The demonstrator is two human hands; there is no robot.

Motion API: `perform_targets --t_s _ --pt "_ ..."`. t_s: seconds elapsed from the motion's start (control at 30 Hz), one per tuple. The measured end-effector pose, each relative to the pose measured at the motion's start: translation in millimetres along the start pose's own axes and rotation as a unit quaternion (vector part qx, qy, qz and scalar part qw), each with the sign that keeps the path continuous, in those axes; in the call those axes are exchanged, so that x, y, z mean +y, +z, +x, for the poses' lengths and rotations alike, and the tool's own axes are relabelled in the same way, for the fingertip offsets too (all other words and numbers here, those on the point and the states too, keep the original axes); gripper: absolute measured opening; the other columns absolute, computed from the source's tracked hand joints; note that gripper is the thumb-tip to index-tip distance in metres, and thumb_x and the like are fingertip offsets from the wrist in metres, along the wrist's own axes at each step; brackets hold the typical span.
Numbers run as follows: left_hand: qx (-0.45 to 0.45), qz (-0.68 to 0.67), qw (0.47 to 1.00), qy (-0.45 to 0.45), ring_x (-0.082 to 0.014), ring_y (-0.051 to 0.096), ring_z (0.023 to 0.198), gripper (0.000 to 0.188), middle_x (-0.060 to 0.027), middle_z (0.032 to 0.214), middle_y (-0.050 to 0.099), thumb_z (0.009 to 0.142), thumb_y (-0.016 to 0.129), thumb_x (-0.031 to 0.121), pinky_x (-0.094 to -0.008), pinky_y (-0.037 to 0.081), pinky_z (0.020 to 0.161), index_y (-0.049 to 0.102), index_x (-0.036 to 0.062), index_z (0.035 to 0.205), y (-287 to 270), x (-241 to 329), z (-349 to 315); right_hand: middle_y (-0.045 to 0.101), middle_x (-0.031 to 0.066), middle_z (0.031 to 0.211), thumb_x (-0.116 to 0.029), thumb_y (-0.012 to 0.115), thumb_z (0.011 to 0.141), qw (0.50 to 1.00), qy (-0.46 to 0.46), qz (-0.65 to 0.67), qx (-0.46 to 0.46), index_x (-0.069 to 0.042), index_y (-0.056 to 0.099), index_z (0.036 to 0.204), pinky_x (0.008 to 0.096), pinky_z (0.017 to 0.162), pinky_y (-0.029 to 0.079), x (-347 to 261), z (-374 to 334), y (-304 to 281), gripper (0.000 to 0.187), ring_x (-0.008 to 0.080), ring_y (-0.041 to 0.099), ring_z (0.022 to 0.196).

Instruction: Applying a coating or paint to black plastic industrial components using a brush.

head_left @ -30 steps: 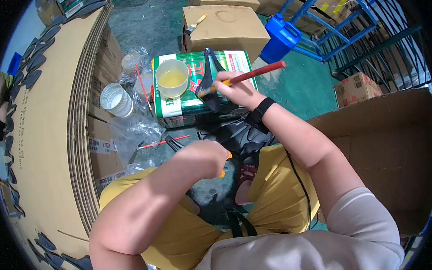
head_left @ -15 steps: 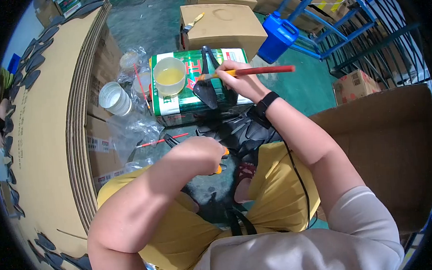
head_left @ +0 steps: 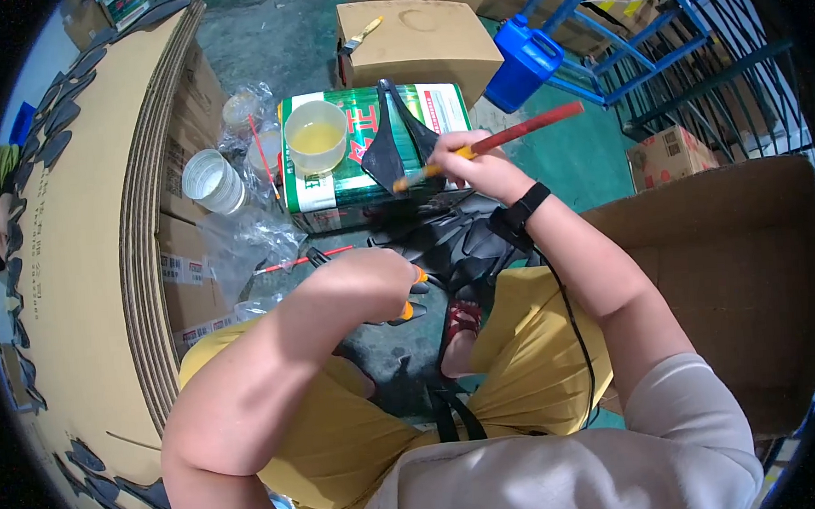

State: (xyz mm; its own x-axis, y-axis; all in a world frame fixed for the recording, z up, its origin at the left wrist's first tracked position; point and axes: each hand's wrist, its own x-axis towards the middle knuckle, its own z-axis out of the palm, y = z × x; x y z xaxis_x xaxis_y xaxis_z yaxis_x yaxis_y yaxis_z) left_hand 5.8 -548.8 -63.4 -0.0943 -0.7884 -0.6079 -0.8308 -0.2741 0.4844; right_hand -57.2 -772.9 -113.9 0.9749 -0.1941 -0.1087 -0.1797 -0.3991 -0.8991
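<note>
My right hand (head_left: 484,166) is closed round a paintbrush (head_left: 525,128) with a red and yellow handle. Its bristles hang just over the front edge of a green and white box (head_left: 312,200). On that box lies a flat black V-shaped piece (head_left: 385,152), beside a translucent cup (head_left: 317,141) of yellowish liquid. Lower down, my left hand (head_left: 386,279) is curled, with orange coverings on its fingertips. Dark pieces stick out beside it, but what its fingers grip is mostly hidden. Many similar black pieces (head_left: 467,242) are heaped below the box.
Stacked cardboard (head_left: 138,213) stands at left, near white cups (head_left: 210,180) and clear plastic bags (head_left: 264,239). Behind is a carton (head_left: 424,46) bearing another brush (head_left: 365,34). A blue jerrycan (head_left: 519,64) and metal racks are at far right; an open carton (head_left: 721,266) stands nearer.
My right hand has moved right and nearer with the brush, whose bristles have left the middle of the black piece. My left hand has shifted slightly.
</note>
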Motion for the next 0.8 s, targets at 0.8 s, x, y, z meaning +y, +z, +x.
perform_targets --t_s 0.8 --pt "0.024 -0.013 0.999 0.042 -0.0309 0.063 0.079 0.025 -0.0162 0.082 0.065 0.075 0.061 0.016 -0.0403 0.049 0.066 0.063 0.0066 0.099 3 -12 11 0.053 0.0068 0.063 -0.019 0.054 0.082 0.988 -0.103 -0.1 -0.064 -0.002 0.054 0.074 0.0308 0.055 0.043 23 -18 4 0.018 0.0162 0.054 0.059"
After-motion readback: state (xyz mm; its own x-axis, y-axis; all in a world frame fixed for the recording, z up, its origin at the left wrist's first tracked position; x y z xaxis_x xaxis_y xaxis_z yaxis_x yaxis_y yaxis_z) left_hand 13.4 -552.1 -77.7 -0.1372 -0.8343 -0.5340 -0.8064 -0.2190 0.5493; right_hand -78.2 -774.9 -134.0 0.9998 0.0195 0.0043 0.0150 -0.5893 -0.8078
